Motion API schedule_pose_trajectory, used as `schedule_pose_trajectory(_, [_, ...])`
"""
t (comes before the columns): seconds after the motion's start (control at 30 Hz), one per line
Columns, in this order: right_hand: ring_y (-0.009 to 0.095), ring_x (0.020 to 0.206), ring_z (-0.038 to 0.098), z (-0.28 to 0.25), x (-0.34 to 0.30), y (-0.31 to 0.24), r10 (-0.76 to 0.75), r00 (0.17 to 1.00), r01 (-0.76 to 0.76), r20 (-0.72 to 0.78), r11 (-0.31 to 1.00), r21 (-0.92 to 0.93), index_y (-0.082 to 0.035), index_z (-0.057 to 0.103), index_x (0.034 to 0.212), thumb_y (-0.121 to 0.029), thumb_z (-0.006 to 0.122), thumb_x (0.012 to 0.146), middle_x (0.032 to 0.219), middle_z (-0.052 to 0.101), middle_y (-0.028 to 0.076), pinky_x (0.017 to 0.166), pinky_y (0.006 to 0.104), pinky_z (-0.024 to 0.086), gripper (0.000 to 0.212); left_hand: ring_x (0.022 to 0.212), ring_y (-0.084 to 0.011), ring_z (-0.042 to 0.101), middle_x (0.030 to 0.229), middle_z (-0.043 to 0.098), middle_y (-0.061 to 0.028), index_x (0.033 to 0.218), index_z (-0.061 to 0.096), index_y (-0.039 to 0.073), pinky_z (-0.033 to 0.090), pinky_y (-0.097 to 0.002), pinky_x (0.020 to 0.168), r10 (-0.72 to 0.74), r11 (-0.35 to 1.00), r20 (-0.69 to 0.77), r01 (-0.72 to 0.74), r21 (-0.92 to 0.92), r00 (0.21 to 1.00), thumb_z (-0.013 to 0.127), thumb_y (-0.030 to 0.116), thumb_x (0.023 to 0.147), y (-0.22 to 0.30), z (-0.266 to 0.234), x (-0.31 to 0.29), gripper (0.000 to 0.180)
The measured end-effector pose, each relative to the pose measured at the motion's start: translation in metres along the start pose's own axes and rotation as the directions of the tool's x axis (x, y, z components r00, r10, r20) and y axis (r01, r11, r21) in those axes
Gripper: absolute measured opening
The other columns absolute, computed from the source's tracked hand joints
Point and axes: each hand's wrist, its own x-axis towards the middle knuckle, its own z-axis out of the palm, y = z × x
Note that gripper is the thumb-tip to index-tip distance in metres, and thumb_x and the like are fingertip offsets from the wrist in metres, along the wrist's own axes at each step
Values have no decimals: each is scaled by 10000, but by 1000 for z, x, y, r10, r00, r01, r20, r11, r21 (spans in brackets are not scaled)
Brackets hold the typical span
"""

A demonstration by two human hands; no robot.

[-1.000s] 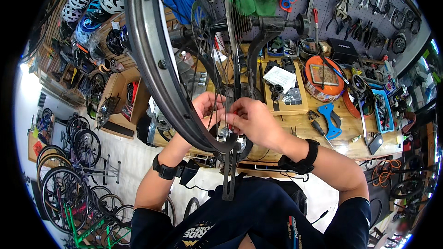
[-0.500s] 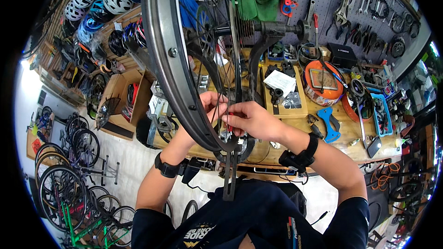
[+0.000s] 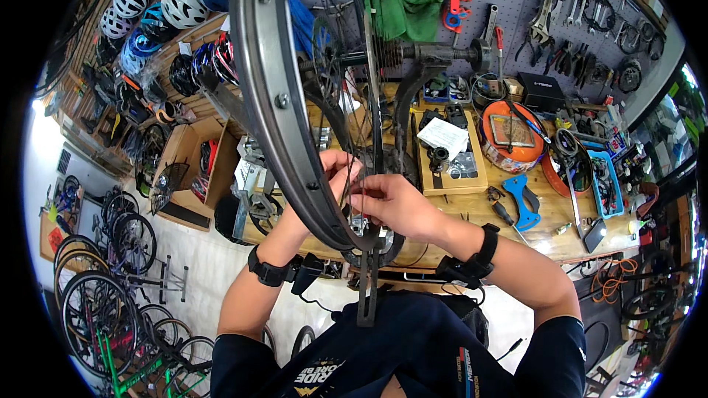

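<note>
Left hand and right hand are meeting at the near spokes.
Both are sitting curled and narrow, holding what I cannot tell. The stand is carrying the wheel above the desk; I'm judging its spokes springy, its rim stiff enough for gripping.

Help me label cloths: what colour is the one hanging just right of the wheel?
The cloth is green, best seen in the head view.

Purple-grey pegboard wall at one o'clock, glass window near three, wooden bench toward four, pale glossy floor at eight, brightly lit white wall at nine.
</note>
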Motion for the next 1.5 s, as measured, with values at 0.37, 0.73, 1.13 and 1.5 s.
schedule_pose_trajectory(0.37, [64,609,502,-9,-8,1,105,978,-172,178,889,424,-18,625,1088,-184,622,981,802,609,-9,555,223,414,197,771,-48,532,845,627,17,975,628,-6,443,-227,703,-75,982,31,79,-174,997,656,168,952,4,-5,-1,178])
schedule_pose_trajectory(0.73, [88,629,600,6,-21,-22,-161,981,124,-104,946,-301,40,643,941,-217,676,935,713,629,11,568,243,459,259,777,-38,508,823,595,31,959,627,6,422,-216,713,15,1000,68,-15,-6,998,649,136,952,3,-7,4,133])
schedule_pose_trajectory(1.13, [48,740,560,-6,-13,-10,158,987,-160,31,984,79,16,638,1100,-141,706,917,862,646,11,672,233,483,250,735,-42,491,781,577,38,922,621,-3,406,-212,667,75,984,11,-72,-164,997,655,150,953,-17,0,3,160])
schedule_pose_trajectory(1.5, [77,623,553,-20,5,-28,40,960,-35,278,999,-22,-14,691,850,-331,733,899,719,632,-7,585,246,459,324,795,-57,557,844,630,12,982,626,-1,459,-233,734,4,996,-3,-5,-89,1000,661,149,945,6,-9,2,159])
